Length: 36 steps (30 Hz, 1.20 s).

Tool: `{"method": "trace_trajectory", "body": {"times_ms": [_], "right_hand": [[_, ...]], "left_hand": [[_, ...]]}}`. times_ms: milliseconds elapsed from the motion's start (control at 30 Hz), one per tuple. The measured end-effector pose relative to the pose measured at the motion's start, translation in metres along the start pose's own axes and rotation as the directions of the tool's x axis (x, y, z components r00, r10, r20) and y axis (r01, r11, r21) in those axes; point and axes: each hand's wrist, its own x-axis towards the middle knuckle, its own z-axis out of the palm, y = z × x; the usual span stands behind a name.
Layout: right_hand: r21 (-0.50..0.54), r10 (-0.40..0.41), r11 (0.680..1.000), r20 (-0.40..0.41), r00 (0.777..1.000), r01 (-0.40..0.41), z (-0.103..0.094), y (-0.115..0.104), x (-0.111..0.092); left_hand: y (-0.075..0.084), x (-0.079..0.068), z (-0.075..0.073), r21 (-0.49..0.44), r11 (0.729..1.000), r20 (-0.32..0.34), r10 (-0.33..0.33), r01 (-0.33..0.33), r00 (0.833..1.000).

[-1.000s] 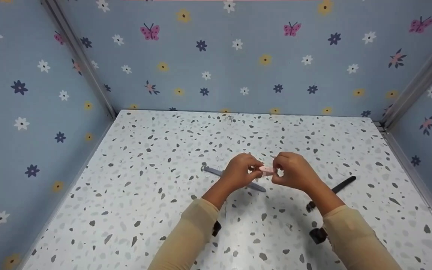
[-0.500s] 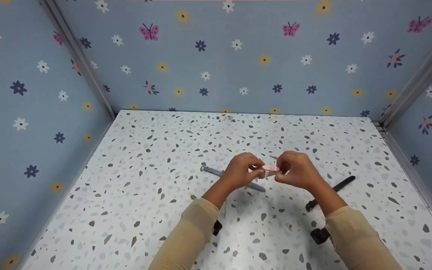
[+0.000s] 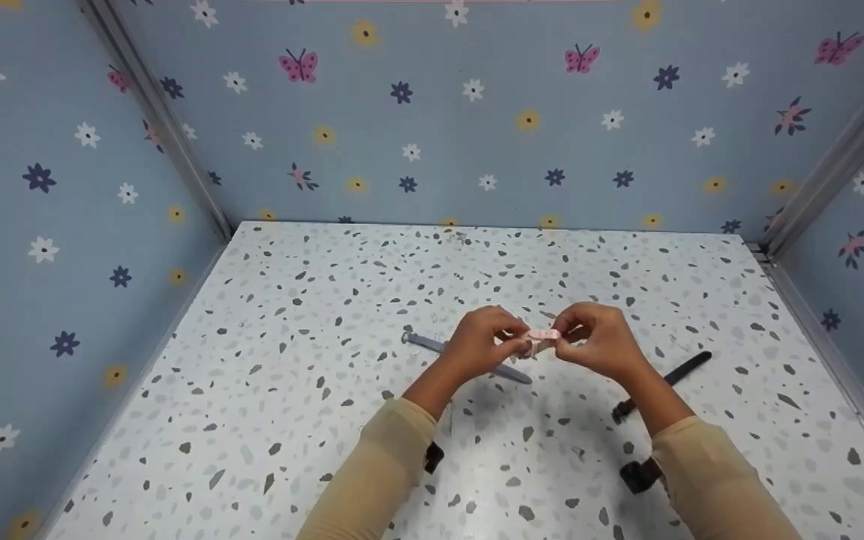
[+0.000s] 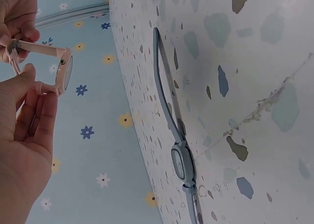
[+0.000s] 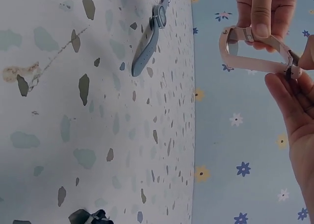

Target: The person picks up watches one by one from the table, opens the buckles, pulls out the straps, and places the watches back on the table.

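A pink wristwatch (image 3: 546, 334) is held above the table between both hands, its strap closed into a loop. My left hand (image 3: 481, 341) pinches the strap beside the case; in the left wrist view its fingers lie just under the watch case (image 4: 64, 73). At the buckle (image 5: 292, 67) end, the thumb and fingers of my right hand (image 3: 598, 339) pinch the strap, and they partly hide the buckle. Below and behind the left hand, a grey-blue wristwatch (image 4: 182, 161) lies on the table with its strap stretched out.
A black watch strap (image 3: 687, 368) lies on the speckled white table (image 3: 289, 420), partly behind the right forearm. Dark pieces show beside both sleeves. Blue flowered panels (image 3: 462, 135) stand at the back and both sides.
My right hand has shifted slightly to the right, and more of the pink strap shows between the hands. The left hand has stayed nearly in place.
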Motion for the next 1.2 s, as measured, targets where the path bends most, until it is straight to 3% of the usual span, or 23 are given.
{"method": "trace_trajectory", "body": {"times_ms": [200,367,567,867,1067,1200], "right_hand": [[-0.029,0.052,0.998,0.012,0.999,-0.051,-0.001,-0.015,0.001],[-0.079,0.014,0.997,0.032,0.999,-0.012,0.001,-0.016,0.002],[-0.11,-0.055,0.992,0.024,0.998,0.057,0.008,0.011,-0.001],[-0.119,-0.03,0.993,-0.046,0.999,0.024,0.015,0.024,-0.004],[-0.089,-0.008,0.996,-0.08,0.997,0.001,0.014,0.006,-0.002],[-0.061,0.052,0.996,-0.105,0.993,-0.059,0.009,-0.012,0.0]], "left_hand": [[0.001,0.0,0.0,0.013,1.0,-0.019,-0.007,0.007,1.0],[0.0,-0.001,-0.001,0.055,0.998,-0.035,-0.006,0.008,0.999],[0.0,-0.002,0.0,0.069,0.998,-0.037,-0.01,0.013,0.999],[-0.004,-0.002,0.001,0.027,0.999,-0.035,-0.029,0.03,0.999],[-0.007,-0.002,0.0,0.016,0.999,-0.043,-0.029,0.029,0.999],[-0.007,-0.001,-0.001,-0.004,0.999,-0.047,-0.042,0.042,0.998]]}}
